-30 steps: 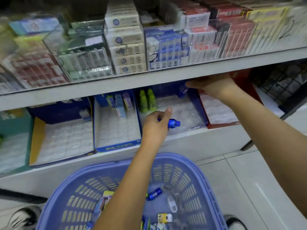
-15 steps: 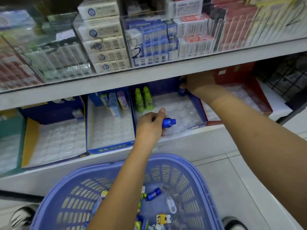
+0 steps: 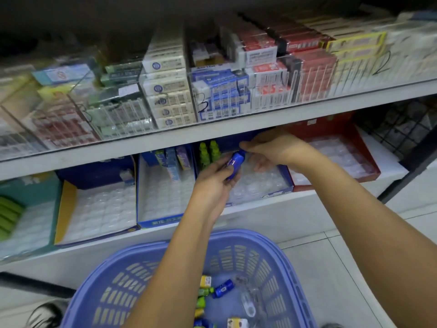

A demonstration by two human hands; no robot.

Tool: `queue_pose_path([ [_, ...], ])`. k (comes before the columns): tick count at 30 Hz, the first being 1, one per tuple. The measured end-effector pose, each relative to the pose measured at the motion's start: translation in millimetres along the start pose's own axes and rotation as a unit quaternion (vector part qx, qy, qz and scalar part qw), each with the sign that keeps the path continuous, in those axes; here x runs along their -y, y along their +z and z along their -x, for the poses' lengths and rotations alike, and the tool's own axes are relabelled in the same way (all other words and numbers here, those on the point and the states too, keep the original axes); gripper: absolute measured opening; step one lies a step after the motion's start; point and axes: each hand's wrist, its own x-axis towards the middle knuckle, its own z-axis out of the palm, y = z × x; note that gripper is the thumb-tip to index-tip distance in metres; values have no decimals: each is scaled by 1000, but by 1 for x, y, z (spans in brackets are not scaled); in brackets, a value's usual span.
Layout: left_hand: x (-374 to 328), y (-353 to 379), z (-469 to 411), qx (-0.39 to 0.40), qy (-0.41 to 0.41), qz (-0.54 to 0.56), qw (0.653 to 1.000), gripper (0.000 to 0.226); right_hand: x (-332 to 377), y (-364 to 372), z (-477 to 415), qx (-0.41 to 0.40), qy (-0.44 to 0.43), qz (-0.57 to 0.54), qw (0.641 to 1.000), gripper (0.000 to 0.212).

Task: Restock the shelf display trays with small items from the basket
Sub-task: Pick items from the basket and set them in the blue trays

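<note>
Blue bottle (image 3: 234, 163) tilts up toward the right hand (image 3: 272, 147), whose fingers (image 3: 244, 146) pinch its upper end; left hand (image 3: 212, 183) grips its base, above the tray (image 3: 286, 177).

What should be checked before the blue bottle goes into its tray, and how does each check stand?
1. Blue bottle secured: ok, the left hand grips it.
2. Right hand engaged: ok, it pinches the bottle's top end.
3. Free pockets in the blue tray: ok, several show beside the green bottles.
4. Bottle upright: not ok, it is tilted.
5. Pocket right under the hands: cannot tell, hidden.
6. Basket has more stock: ok.
</note>
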Motion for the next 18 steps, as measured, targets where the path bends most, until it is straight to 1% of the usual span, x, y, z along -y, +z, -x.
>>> queue_pose_path([
  [2,5,2,0,11,61,-28,998,33,2,-1,7,51,25,-93,994,28],
  [4,8,3,0,13,107,-43,993,36,4,-3,10,61,27,-141,988,25],
  [7,10,4,-1,5,133,-94,987,38,7,-5,10,44,5,-157,987,20],
  [9,11,5,-2,-15,129,-198,972,36,8,-7,8,11,-15,-146,989,22],
  [10,11,5,-2,-26,121,-279,952,35,7,-9,5,-21,-24,-111,993,24],
  [11,12,2,-2,-36,111,-381,917,38,5,-11,1,-61,-36,-45,996,25],
  [12,14,-2,0,-34,104,-493,863,46,3,-14,-5,-102,-48,36,993,26],
  [13,15,-7,3,-12,105,-592,799,51,0,-16,-10,-135,-57,110,983,29],
  [14,17,-11,7,22,109,-660,743,54,-3,-16,-16,-151,-65,158,974,32],
  [15,18,-14,10,57,109,-701,703,55,-6,-16,-22,-151,-71,183,969,32],
  [16,20,-17,13,82,101,-721,681,56,-9,-16,-27,-145,-75,197,967,30],
  [18,21,-21,17,101,86,-729,671,57,-15,-16,-35,-123,-80,230,962,27],
])
